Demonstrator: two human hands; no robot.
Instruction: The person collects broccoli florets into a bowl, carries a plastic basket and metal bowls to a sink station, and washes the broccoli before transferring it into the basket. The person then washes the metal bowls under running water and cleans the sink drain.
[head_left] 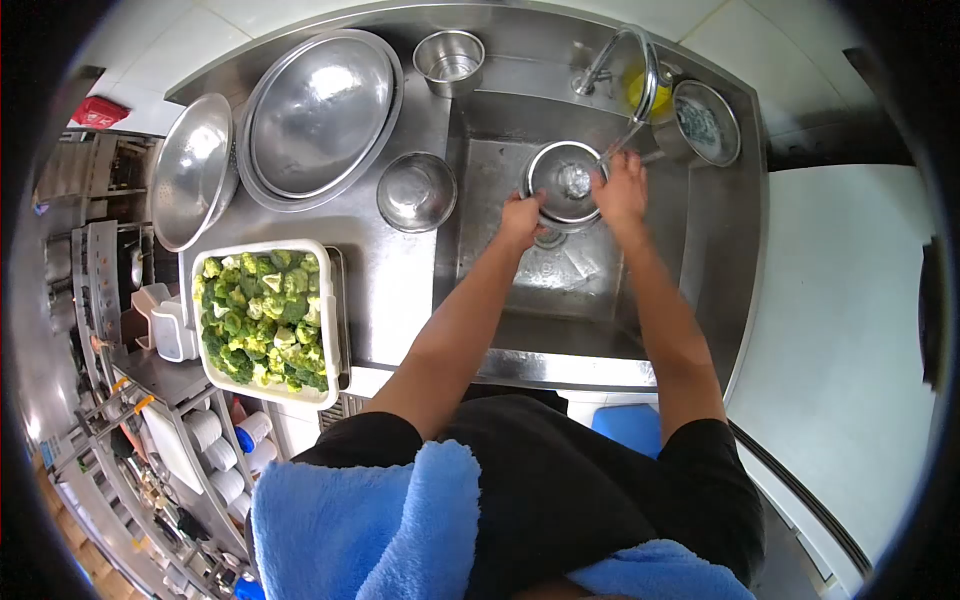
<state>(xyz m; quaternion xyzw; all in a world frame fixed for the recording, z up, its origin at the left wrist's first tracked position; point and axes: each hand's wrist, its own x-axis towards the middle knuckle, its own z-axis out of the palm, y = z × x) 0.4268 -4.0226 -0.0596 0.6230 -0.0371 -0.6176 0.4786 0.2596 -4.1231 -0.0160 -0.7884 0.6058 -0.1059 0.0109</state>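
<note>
A round stainless steel bowl is held inside the sink, under the curved tap, and clear water shows in it. My left hand is closed on its lower left rim, thumb over the edge. At the right side of the bowl, my right hand grips the rim, with its fingers partly hidden beside the tap's spout. Beneath the bowl is the sink basin, where the drain shows just below the bowl.
On the left counter stand a white tub of cut broccoli, large metal bowls, a colander and an upturned small bowl. A metal pot sits behind. Right of the tap is a pan holding a scrubber.
</note>
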